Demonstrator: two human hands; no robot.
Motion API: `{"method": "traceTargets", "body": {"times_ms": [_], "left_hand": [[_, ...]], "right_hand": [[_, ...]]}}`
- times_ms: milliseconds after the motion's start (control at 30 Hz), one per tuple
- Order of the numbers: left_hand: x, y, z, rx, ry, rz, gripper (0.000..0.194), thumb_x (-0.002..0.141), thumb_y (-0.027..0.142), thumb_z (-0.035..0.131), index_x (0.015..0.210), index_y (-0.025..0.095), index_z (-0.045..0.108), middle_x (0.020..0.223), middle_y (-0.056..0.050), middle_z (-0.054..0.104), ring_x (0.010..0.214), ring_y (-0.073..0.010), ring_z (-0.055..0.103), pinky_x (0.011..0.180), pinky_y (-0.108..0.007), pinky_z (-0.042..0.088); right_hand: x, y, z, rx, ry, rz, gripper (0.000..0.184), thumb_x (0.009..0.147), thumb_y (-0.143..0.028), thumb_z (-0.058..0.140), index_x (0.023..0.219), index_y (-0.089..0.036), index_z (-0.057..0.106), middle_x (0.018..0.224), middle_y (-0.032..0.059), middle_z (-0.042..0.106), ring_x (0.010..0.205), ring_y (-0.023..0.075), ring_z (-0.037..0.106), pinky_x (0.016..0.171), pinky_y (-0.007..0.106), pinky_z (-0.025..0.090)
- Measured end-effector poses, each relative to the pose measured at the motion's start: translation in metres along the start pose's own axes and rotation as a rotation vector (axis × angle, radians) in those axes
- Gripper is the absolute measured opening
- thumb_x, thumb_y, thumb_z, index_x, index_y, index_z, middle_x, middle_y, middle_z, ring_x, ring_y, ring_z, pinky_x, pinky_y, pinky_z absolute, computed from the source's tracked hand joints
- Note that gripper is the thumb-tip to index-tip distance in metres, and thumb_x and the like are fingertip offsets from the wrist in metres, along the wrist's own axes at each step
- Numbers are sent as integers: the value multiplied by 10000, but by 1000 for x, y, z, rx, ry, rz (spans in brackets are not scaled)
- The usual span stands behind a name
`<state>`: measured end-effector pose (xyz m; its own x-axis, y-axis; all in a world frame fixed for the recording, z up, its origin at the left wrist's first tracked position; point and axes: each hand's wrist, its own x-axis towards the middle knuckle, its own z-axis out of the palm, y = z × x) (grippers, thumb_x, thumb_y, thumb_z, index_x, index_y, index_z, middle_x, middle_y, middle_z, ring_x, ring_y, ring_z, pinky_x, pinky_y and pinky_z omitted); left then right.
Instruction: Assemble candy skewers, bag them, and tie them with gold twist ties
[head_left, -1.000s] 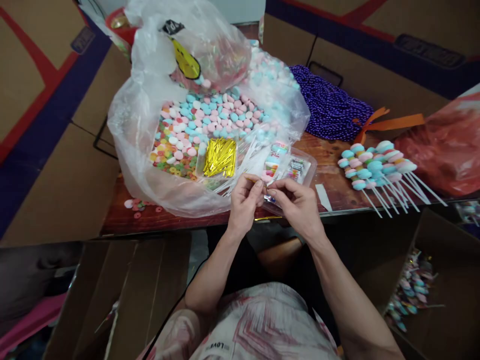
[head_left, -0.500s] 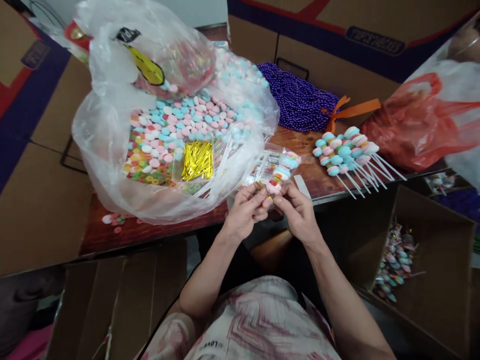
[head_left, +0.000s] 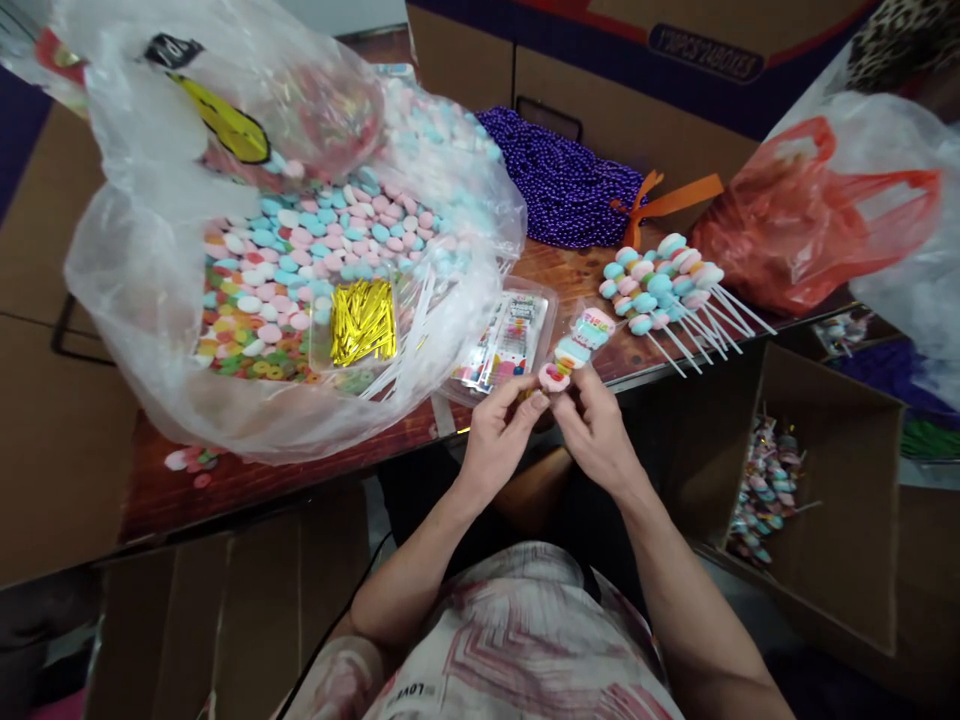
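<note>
By the table, near edge, head view: left hand and right hand both pinch the wrapped marshmallow skewer at its near end. Long axis runs far-right from the grip; right hand closer. Far carton reads "24BOXES"; shirt, "LOVE"; skewer lettering illegible.

Candy skewer tipped further right, label tray uncovered
</note>
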<state>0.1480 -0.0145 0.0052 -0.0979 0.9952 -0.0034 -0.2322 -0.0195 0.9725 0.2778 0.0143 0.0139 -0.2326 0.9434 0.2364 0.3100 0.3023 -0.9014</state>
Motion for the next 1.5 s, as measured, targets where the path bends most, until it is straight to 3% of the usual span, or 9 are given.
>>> {"method": "traceTargets", "body": {"times_ms": [167,400,567,833,1000,1167,1233,1367,1500], "left_hand": [[7,1,-5,-192,50,-118,303,800,457,786,878,171,724,633,39,521,526,-59,410,496,-186,344],[15,11,3,-421,110,-325,477,621,499,897,758,146,607,591,71,430,455,-11,282,413,-152,204],[13,11,9,-393,154,-275,473,633,525,881,720,157,597,548,85,393,447,-17,286,411,-155,228],[11,10,20,-427,81,-302,401,675,495,869,750,174,639,606,67,492,503,-37,397,468,-167,330],[16,6,22,-474,-102,-316,403,711,553,833,869,199,725,835,-17,666,802,-150,631,722,-269,509],[11,21,18,-84,-183,51,449,895,628,591,790,225,761,958,-112,669,1116,-273,569,967,-418,480],[7,26,20,100,-163,108,511,927,620,533,670,214,708,874,-110,630,1054,-264,556,978,-420,459],[7,22,28,119,-190,-64,564,919,669,497,652,190,631,787,-50,567,797,-178,540,784,-325,471],[8,13,37,40,-359,-49,405,948,494,585,696,184,654,862,-54,629,873,-182,583,858,-322,464]], "right_hand": [[-3,-3,2,197,-83,143,192,986,-347,508,836,-229,486,579,-79,426,480,90,403,481,221,375],[-5,7,-1,-376,156,-435,241,966,-161,518,1049,-234,732,1012,99,733,933,197,687,796,335,542],[-1,9,-5,-620,158,-570,216,939,-160,591,1046,-262,748,1010,77,758,847,183,663,738,323,469],[1,9,1,-629,242,-521,202,966,-178,521,869,-216,694,739,57,686,661,168,564,655,333,397],[-10,-3,-4,-252,262,-213,148,968,-213,533,849,-201,621,736,19,634,644,144,558,637,290,444],[-18,-22,-23,-26,293,19,140,952,-267,574,835,-209,626,730,-11,630,647,136,570,614,263,459],[-21,-27,-27,-65,329,-30,129,946,-242,587,832,-215,642,737,-3,636,662,143,575,629,273,466],[-33,-24,-30,-133,384,-128,73,914,-201,643,872,-230,696,742,7,640,657,150,565,613,290,456],[-58,-10,-33,96,371,108,133,951,-274,614,934,-233,740,724,6,626,615,138,532,562,283,417]]}}
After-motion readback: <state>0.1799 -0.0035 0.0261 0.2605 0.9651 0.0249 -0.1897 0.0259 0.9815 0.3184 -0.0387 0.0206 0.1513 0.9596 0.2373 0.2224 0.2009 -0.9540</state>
